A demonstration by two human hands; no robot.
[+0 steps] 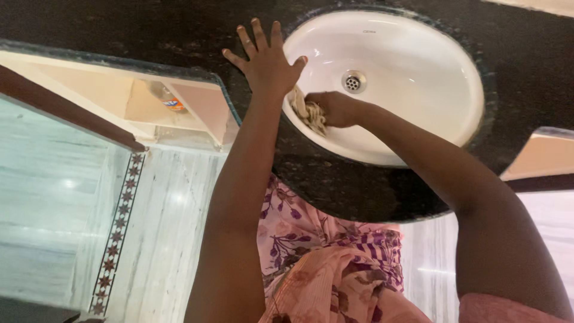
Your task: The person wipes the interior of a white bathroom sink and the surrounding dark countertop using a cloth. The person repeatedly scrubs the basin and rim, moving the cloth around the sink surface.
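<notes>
Dark speckled stone forms the table (pixel 359 191) around a white oval basin (pixel 412 72), where the right hand (pixel 335 109) is clamped on a crumpled pale cloth (pixel 308 112) pressed to the near-left inner wall. The left hand (pixel 266 60) lies flat and spread on the rim (bracing, it seems). Most of the bowl looks clean and glossy, so the wiping appears well along, with this near edge in hand.

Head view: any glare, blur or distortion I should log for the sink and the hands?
Head view: soft glare patches on the white sink bowl and on the pale floor; the counter edges bow, suggesting wide-angle distortion; the left hand is fairly sharp, the right hand gripping the cloth slightly soft; the dark counter shows little detail.
</notes>
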